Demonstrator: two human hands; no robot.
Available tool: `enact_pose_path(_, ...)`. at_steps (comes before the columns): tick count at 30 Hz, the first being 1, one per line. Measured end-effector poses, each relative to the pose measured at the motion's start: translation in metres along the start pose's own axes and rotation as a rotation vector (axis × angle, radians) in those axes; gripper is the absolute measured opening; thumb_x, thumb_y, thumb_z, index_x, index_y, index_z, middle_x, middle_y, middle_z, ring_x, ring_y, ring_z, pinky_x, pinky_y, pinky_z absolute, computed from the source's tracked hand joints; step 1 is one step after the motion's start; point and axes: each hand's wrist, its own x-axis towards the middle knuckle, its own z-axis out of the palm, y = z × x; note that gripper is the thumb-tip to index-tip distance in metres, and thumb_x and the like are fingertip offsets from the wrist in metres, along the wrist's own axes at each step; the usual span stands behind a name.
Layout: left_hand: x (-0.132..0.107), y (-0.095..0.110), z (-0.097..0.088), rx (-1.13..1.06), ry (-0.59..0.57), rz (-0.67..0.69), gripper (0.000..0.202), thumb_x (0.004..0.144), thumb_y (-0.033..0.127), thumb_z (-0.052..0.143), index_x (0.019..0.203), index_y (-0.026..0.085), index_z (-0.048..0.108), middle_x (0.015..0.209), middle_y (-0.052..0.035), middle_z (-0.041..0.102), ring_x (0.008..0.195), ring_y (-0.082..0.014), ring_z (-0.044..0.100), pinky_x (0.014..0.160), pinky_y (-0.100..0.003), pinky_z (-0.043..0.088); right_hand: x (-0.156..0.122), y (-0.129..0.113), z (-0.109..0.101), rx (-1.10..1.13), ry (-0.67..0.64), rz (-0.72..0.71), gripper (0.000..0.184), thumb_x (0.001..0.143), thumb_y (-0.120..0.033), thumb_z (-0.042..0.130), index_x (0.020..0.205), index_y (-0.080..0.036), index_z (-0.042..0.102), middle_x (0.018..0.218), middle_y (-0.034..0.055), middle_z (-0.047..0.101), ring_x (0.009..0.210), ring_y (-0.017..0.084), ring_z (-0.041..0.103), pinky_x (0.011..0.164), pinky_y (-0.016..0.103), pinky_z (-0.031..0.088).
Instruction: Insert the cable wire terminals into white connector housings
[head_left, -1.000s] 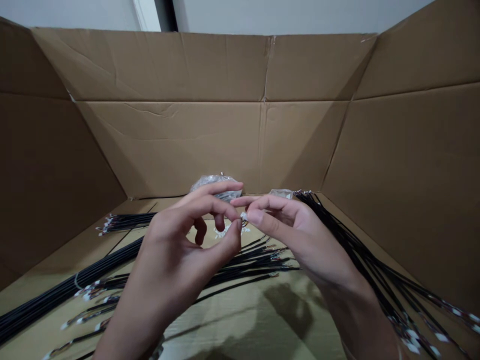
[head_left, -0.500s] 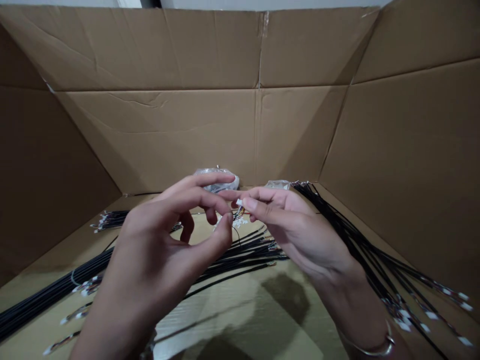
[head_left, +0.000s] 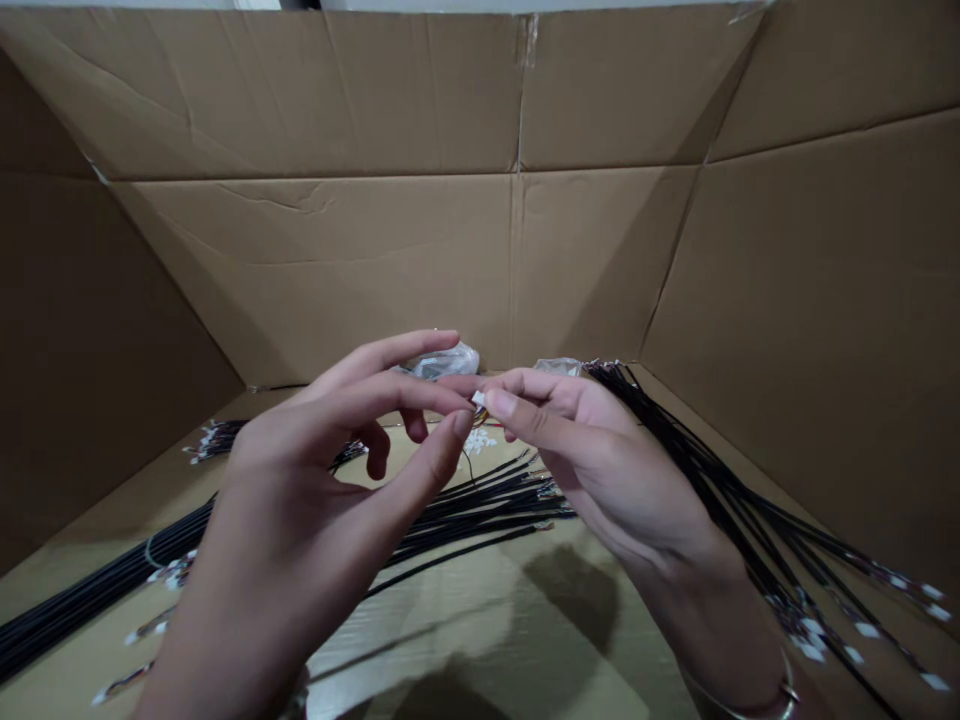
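- Head view: right-side cables (head_left: 679,450) — white-tipped, seemingly done.
- Middle cables (head_left: 480,508): near-side ends apparently bare, so likely left to do.
- Left hand (head_left: 307,490): fingers pinched on thin wires (head_left: 481,414).
- Right hand (head_left: 607,450): fingers gripping a white connector (head_left: 478,398) between both hands — apparently partly wired, seating unclear.

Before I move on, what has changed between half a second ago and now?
The left hand has moved closer to the white connector, so less of the colored wires shows between its fingertips and the connector; whether it grips them is unclear. The right hand still pinches the connector, and the black cables lie as before.
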Motion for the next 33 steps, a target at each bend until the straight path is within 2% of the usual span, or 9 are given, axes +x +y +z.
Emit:
enact_pose_path(7,0.001,-0.003,-0.001,0.01,-0.004,0.088,0.011,0.092,0.032,0.077,0.082,0.037,0.081,0.119,0.0101,0.081,0.113,-0.0188,0.074,0.064,-0.023,0.052,-0.004,0.002,0.0,-0.023,0.009,0.004,0.014,0.097,-0.033,0.076,0.104,-0.022,0.082,0.131,0.0062,0.08,0.125,0.023,0.072,0.114,0.038,0.048)
enact_pose_path(13,0.001,-0.002,0.001,0.006,0.029,0.115,0.011,0.09,0.029,0.078,0.081,0.034,0.079,0.119,0.0086,0.081,0.109,-0.0215,0.076,0.063,-0.028,0.052,-0.004,0.001,0.005,-0.023,0.022,-0.018,0.011,0.097,-0.032,0.077,0.092,-0.023,0.081,0.128,0.0047,0.081,0.127,0.022,0.071,0.117,0.037,0.046)
enact_pose_path(19,-0.003,0.007,0.004,0.247,0.08,0.181,0.014,0.095,0.033,0.071,0.082,0.031,0.073,0.127,0.01,0.077,0.101,-0.0188,0.075,0.064,-0.028,0.051,-0.006,0.003,0.01,0.026,0.098,0.002,0.013,0.095,-0.032,0.079,0.103,-0.022,0.082,0.123,0.0054,0.083,0.124,0.022,0.072,0.113,0.036,0.051)
enact_pose_path(22,-0.005,0.007,0.01,0.37,0.096,0.242,0.012,0.098,0.031,0.066,0.087,0.029,0.07,0.132,0.0078,0.075,0.092,-0.0155,0.076,0.075,-0.025,0.056,-0.006,0.005,0.012,0.042,0.134,0.011,0.013,0.095,-0.03,0.079,0.103,-0.02,0.081,0.124,0.007,0.083,0.124,0.022,0.072,0.113,0.035,0.051)
enact_pose_path(24,-0.005,0.003,0.014,0.375,0.147,0.318,0.013,0.098,0.029,0.064,0.085,0.027,0.067,0.131,0.0062,0.076,0.097,-0.0165,0.077,0.09,-0.025,0.057,-0.005,0.006,0.013,0.056,0.146,0.008,0.014,0.095,-0.031,0.079,0.103,-0.02,0.081,0.122,0.0075,0.083,0.124,0.022,0.073,0.112,0.035,0.052)
enact_pose_path(26,-0.007,0.0,0.017,0.422,0.16,0.301,0.015,0.097,0.027,0.064,0.082,0.027,0.064,0.13,0.006,0.076,0.1,-0.0163,0.078,0.093,-0.023,0.057,-0.004,0.008,0.013,0.068,0.153,-0.001,0.012,0.094,-0.032,0.079,0.101,-0.022,0.082,0.12,0.0059,0.084,0.123,0.022,0.073,0.112,0.035,0.052)
enact_pose_path(33,-0.011,0.003,0.017,0.494,0.14,0.281,0.013,0.099,0.026,0.062,0.087,0.028,0.065,0.129,0.0085,0.076,0.096,-0.0149,0.078,0.087,-0.022,0.057,0.001,0.012,0.012,0.101,0.113,0.007,0.007,0.093,-0.029,0.079,0.096,-0.023,0.083,0.114,0.0053,0.084,0.121,0.024,0.073,0.115,0.04,0.049)
